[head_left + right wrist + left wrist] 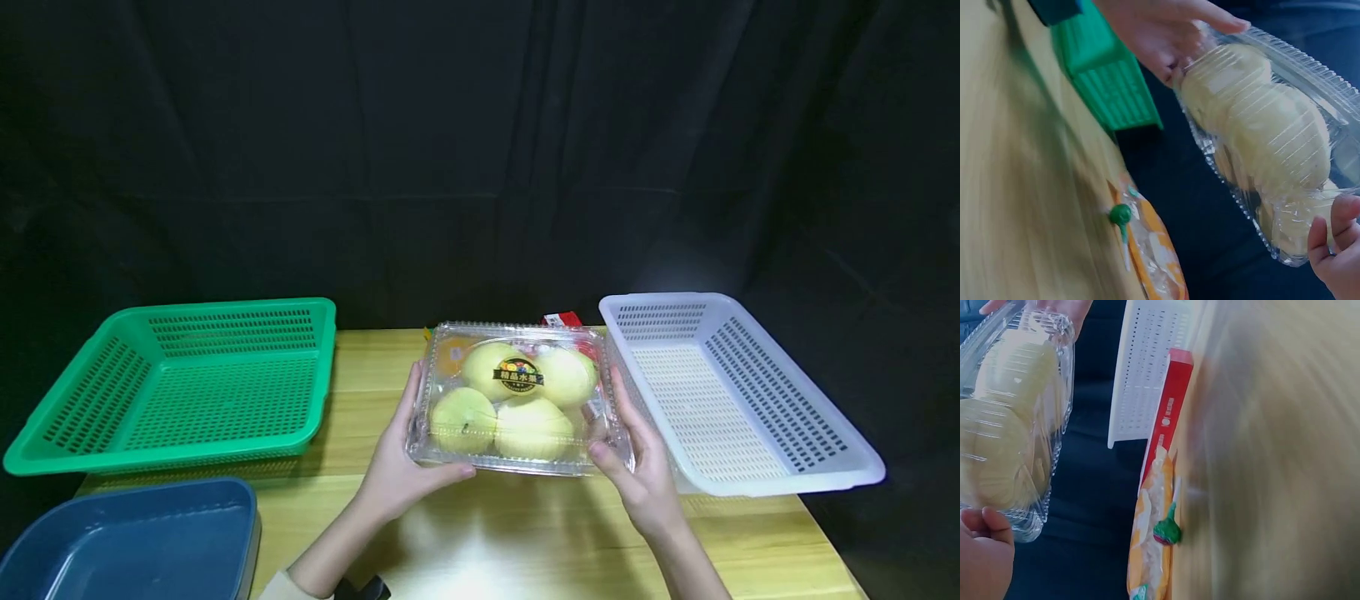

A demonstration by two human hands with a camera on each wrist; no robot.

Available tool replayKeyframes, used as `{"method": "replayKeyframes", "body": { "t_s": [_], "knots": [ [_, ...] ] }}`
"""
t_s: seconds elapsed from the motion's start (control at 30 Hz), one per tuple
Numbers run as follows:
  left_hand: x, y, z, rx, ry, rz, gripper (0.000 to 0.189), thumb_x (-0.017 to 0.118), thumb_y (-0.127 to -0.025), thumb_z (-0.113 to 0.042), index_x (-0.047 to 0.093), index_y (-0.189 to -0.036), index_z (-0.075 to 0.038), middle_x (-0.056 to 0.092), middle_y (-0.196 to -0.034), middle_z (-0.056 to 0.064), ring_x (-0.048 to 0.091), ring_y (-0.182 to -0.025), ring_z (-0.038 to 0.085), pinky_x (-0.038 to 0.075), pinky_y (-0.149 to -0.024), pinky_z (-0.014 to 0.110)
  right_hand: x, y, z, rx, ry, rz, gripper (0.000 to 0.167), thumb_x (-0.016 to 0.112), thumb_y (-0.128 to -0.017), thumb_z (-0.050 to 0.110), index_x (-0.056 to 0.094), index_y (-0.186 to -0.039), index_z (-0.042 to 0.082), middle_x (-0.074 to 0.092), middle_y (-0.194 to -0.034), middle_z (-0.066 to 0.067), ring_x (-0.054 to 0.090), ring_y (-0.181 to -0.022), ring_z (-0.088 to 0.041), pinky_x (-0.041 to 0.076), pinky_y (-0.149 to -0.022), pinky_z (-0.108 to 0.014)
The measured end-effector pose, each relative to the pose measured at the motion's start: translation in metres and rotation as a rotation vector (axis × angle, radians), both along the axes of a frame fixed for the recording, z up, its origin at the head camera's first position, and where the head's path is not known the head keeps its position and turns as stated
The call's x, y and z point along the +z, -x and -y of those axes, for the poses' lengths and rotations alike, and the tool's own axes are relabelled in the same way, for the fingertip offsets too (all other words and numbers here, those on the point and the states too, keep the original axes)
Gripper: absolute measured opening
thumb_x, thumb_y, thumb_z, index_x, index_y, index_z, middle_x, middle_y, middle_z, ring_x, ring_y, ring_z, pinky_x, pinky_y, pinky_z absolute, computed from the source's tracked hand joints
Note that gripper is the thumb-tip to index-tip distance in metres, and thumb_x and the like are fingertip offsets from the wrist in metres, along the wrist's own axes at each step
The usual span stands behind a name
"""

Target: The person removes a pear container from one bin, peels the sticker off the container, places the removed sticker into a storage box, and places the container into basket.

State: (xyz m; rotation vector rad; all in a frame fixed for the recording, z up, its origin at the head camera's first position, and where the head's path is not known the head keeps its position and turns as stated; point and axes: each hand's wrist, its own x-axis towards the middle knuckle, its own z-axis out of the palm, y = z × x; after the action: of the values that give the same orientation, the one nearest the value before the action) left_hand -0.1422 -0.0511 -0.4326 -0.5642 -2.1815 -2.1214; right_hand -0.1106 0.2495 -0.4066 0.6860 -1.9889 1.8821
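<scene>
A clear plastic clamshell box (617, 432) of several round yellow-green fruits (532, 427) is held up above the table between both hands. Its lid carries a black label (518, 377). My left hand (401, 471) grips the box's left side, the thumb along the near edge. On the right side my right hand (643, 471) holds it, thumb at the near corner. Both wrist views show fingertips curled against the box's underside, with the left hand (985, 553) in one and the right hand (1342, 253) in the other.
A green basket (322, 392) stands at the left, a blue tray (251, 533) nearer on that side, a white basket (847, 450) at the right. Behind the box, along the table's far edge, lie a red carton (1169, 406), an orange-and-clear packet (1141, 550) and a green-wrapped lollipop (1167, 531).
</scene>
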Motion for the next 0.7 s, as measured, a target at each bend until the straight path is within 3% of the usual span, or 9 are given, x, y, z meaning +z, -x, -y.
{"method": "replayKeyframes", "body": {
  "t_s": [0.13,0.27,0.33,0.53,0.7],
  "knots": [
    [-0.008,-0.013,0.010,0.058,0.024,-0.030,0.142,0.100,-0.067,-0.009,0.006,-0.172,-0.029,0.014,-0.178,0.000,0.022,-0.160,0.041,0.032,-0.121,0.052,-0.004,0.000,0.010,-0.019,-0.056,-0.065,0.083,0.057,-0.092,-0.016,0.022,-0.166,-0.003,0.016,-0.174,-0.026,0.040,-0.153,-0.008,0.029,-0.123,-0.017],
    [-0.014,-0.028,0.020,0.086,0.019,-0.030,0.142,0.099,-0.066,-0.005,0.007,-0.172,-0.033,0.012,-0.178,0.000,0.021,-0.160,0.039,0.033,-0.121,0.033,-0.009,-0.002,0.013,-0.047,-0.155,-0.102,0.082,0.059,-0.089,-0.014,0.026,-0.164,-0.007,0.024,-0.173,-0.022,0.026,-0.159,-0.009,0.020,-0.127,-0.018],
    [-0.017,-0.038,0.024,0.099,0.012,-0.019,0.143,0.099,-0.066,-0.003,0.008,-0.172,-0.034,0.012,-0.178,0.003,0.023,-0.159,0.037,0.032,-0.119,0.023,-0.012,-0.003,0.014,-0.034,-0.191,-0.111,0.082,0.060,-0.088,-0.013,0.026,-0.163,-0.010,0.025,-0.172,-0.022,0.028,-0.158,-0.009,0.019,-0.128,-0.019],
    [-0.024,-0.067,0.030,0.150,0.000,0.071,0.143,0.098,-0.066,0.001,0.007,-0.171,-0.034,0.011,-0.178,0.010,0.025,-0.156,0.039,0.033,-0.115,0.015,-0.027,-0.015,0.019,0.033,-0.211,-0.068,0.084,0.062,-0.087,-0.010,0.023,-0.161,-0.015,0.020,-0.172,-0.027,0.025,-0.159,-0.006,0.018,-0.127,-0.017],
    [-0.032,-0.085,0.030,0.176,-0.017,0.165,0.142,0.098,-0.066,0.003,0.008,-0.173,-0.024,0.011,-0.178,0.009,0.029,-0.155,0.033,0.035,-0.113,0.015,-0.043,-0.027,0.022,0.031,-0.248,0.005,0.085,0.064,-0.087,-0.005,0.023,-0.162,-0.012,0.019,-0.170,-0.031,0.022,-0.159,-0.005,0.018,-0.124,-0.017]
  ]
}}
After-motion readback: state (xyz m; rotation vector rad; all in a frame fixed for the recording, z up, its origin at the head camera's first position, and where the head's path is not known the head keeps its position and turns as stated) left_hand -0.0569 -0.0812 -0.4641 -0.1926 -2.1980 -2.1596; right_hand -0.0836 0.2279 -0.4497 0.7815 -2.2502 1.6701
